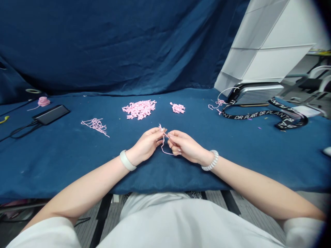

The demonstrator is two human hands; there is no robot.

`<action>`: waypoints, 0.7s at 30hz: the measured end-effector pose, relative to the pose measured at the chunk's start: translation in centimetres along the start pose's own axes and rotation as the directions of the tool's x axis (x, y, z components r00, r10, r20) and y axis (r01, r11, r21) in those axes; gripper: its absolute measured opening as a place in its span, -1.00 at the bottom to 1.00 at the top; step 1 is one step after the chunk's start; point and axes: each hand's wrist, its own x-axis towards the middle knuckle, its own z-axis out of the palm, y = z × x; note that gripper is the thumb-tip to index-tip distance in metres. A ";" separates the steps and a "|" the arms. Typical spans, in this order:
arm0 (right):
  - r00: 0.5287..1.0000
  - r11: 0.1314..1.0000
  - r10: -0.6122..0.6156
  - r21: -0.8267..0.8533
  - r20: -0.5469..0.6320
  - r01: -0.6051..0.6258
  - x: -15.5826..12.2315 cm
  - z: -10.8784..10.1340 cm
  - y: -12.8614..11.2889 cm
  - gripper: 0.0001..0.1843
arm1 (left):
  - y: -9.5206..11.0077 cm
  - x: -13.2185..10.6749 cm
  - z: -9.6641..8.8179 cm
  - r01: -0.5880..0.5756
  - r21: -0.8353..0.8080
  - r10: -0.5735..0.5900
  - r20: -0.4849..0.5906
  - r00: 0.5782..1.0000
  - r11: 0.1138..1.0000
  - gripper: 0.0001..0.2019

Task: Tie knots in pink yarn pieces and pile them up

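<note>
Pink yarn [163,146] runs between my two hands above the front of the blue-covered table, with a loop hanging below the fingers. My left hand [149,143] pinches one end of it between thumb and forefinger, where a short tuft sticks up. My right hand [186,146] is closed on the strand a little to the right, its fingertips almost touching the left ones. Beyond my hands lie a large heap of small pink knotted yarn pieces [139,109] and a smaller heap of such pieces [177,107].
Loose cut yarn strands [95,125] lie on the left. Farther left are a black power bank [51,114] with cables and a pink yarn ball [43,101]. At right, a black lettered lanyard [248,115] curls before a silver-grey case [260,93], beside more pink yarn scraps [219,103].
</note>
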 end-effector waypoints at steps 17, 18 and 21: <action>0.992 0.993 0.037 -0.118 0.117 -0.023 0.4 0.8 0.5 -0.56 | -0.1 -0.2 0.4 0.056 -0.082 -0.054 0.024 0.998 0.995 -0.90; 0.991 0.994 0.041 -0.106 0.124 -0.028 0.4 0.9 0.5 -0.57 | -0.1 -0.3 0.5 0.040 -0.084 -0.038 0.017 0.999 0.996 -0.90; 0.989 0.996 0.049 -0.085 0.138 -0.037 0.5 0.9 0.6 -0.60 | -0.2 -0.3 0.6 0.014 -0.067 -0.014 0.001 1.000 0.998 -0.90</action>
